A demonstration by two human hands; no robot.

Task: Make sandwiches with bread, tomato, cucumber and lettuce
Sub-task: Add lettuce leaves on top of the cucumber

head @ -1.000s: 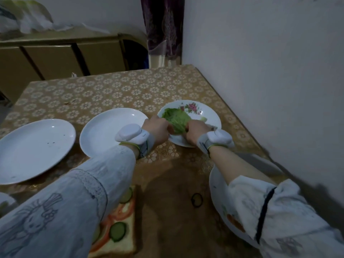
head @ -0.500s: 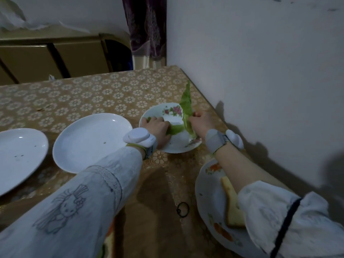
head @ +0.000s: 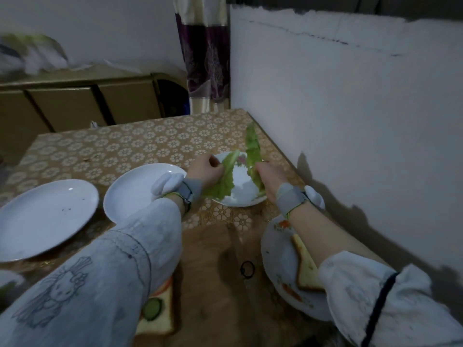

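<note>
1. The left hand (head: 208, 169) is pinching 1 lettuce piece (head: 223, 180), which is hanging limp above the near rim of the flowered plate (head: 240, 196).
2. The right hand (head: 269, 175) is gripping the other lettuce strip (head: 252, 151), which is standing upright over the same plate.
3. Both pieces are looking feather-light, thin and floppy, and probably tearing easily, so a gentle hold near the paler rib is seeming safest.
4. A damp surface may be making them slippery; I cannot tell.
5. The open bread slice (head: 156, 314), carrying cucumber and tomato, is lying near the table's front edge, likely awaiting this lettuce.
</note>
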